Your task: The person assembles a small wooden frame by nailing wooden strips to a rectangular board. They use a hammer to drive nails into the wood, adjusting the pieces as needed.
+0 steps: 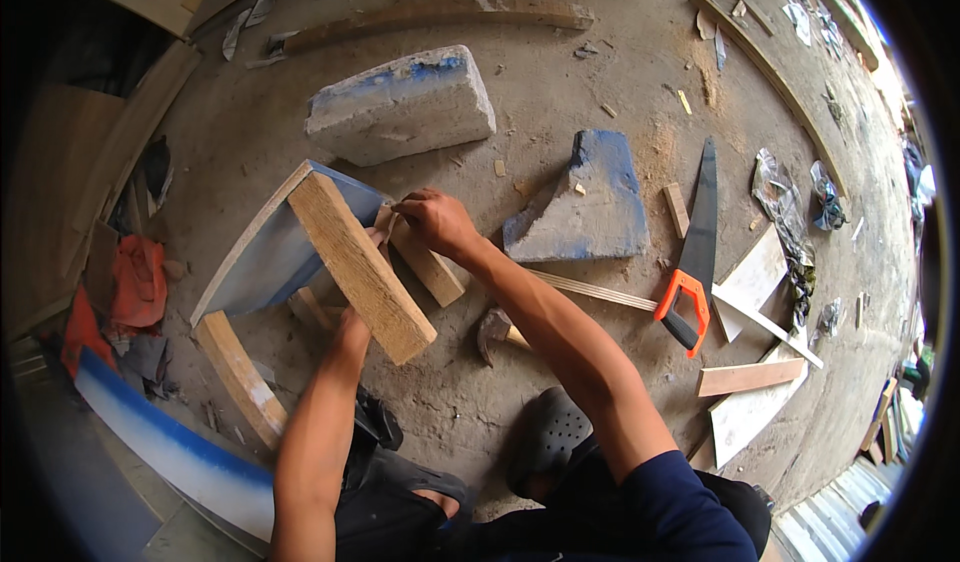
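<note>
A concrete floor [560, 102] fills the frame, with a large blue-streaked concrete block [400, 107] at upper centre and a smaller wedge-shaped block [590, 207] right of centre. At centre left a wooden frame [330, 262] with a blue panel stands tilted under a thick plank [360, 267]; the left hand [350, 324] goes beneath that plank, its fingers hidden so its grip cannot be told. The right hand [435, 220] is pinched shut on a thin wooden strip [387, 230] at the frame's upper end, with an orange-handled handsaw [695, 252] at right and a hammer [495, 330] low at centre.
</note>
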A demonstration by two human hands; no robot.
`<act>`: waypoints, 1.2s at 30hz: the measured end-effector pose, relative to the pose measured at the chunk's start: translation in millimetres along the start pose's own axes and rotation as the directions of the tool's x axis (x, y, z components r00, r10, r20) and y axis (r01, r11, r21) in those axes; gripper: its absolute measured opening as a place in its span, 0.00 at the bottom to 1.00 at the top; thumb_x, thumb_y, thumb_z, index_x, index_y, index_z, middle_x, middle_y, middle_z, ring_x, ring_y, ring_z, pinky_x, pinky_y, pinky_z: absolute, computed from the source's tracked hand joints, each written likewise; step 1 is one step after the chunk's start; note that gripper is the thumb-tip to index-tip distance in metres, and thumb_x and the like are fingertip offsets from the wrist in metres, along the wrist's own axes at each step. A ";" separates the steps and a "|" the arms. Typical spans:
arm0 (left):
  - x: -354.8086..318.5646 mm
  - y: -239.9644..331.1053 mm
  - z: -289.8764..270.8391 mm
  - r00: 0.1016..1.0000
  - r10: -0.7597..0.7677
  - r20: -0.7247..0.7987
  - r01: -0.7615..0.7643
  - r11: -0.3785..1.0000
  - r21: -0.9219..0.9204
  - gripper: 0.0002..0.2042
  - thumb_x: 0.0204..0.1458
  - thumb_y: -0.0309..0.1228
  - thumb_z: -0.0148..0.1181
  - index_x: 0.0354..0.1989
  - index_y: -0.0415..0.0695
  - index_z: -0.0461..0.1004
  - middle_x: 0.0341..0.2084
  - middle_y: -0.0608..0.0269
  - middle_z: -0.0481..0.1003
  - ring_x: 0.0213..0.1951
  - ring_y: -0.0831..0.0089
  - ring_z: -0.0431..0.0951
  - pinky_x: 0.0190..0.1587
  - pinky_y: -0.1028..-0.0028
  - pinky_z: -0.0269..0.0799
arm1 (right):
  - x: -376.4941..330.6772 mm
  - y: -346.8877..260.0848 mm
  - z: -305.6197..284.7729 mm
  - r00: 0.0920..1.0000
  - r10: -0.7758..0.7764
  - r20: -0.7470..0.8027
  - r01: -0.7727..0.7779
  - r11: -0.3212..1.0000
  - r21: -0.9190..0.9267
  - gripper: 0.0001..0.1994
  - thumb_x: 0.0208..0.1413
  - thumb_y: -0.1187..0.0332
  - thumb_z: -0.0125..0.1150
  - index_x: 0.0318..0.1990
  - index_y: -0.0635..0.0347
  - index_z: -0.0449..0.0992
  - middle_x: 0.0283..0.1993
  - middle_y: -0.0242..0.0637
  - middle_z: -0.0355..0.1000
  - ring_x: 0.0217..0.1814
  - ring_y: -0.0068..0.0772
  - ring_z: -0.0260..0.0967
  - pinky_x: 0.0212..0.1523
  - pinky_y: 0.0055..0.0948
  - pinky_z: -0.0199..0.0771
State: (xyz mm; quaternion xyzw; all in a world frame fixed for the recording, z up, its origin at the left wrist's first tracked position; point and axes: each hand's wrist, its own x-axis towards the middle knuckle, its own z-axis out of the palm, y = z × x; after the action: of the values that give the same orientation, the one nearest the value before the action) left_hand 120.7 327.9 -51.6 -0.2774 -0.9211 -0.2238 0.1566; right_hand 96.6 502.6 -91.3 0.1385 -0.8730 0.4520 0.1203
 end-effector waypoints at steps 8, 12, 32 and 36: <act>9.8 -0.3 -3.2 0.955 0.257 -0.145 -0.269 0.960 -0.074 0.11 0.45 0.17 0.60 0.38 0.40 0.73 0.35 0.53 0.74 0.38 0.55 0.75 0.41 0.61 0.71 | -8.7 -1.5 10.1 0.981 0.188 -0.039 -0.178 0.967 0.180 0.12 0.49 0.70 0.57 0.43 0.60 0.73 0.39 0.48 0.75 0.39 0.55 0.73 0.39 0.42 0.75; -0.4 -11.4 -1.3 0.997 0.040 -0.060 -0.051 0.980 -0.193 0.12 0.44 0.17 0.60 0.38 0.40 0.73 0.35 0.54 0.74 0.38 0.56 0.74 0.41 0.61 0.70 | -6.1 -21.3 15.1 0.955 0.266 -0.132 -0.212 0.922 0.324 0.10 0.53 0.71 0.54 0.43 0.62 0.71 0.39 0.49 0.74 0.39 0.56 0.73 0.39 0.42 0.74; -34.7 -16.8 7.4 0.968 -0.069 0.242 0.155 0.921 -0.358 0.18 0.59 0.37 0.52 0.54 0.41 0.67 0.48 0.54 0.70 0.49 0.65 0.70 0.49 0.66 0.67 | -9.9 -17.0 14.2 0.975 0.200 -0.102 -0.196 0.980 0.046 0.09 0.49 0.69 0.57 0.39 0.60 0.71 0.38 0.47 0.71 0.36 0.57 0.71 0.35 0.46 0.74; -57.4 -42.4 49.6 0.854 -0.258 0.451 0.478 0.733 -0.485 0.21 0.58 0.38 0.53 0.57 0.42 0.64 0.49 0.57 0.71 0.49 0.67 0.72 0.49 0.68 0.71 | -24.9 -34.0 -3.0 0.930 0.283 -0.234 -0.255 0.956 0.145 0.07 0.48 0.73 0.55 0.36 0.60 0.72 0.34 0.50 0.72 0.37 0.57 0.71 0.36 0.45 0.72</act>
State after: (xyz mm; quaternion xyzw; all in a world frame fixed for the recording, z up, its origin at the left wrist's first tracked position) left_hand 133.7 295.7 -131.3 -0.1559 -0.8569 -0.4672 -0.1524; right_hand 132.0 489.6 -72.3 -0.0346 -0.8344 0.5265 0.1594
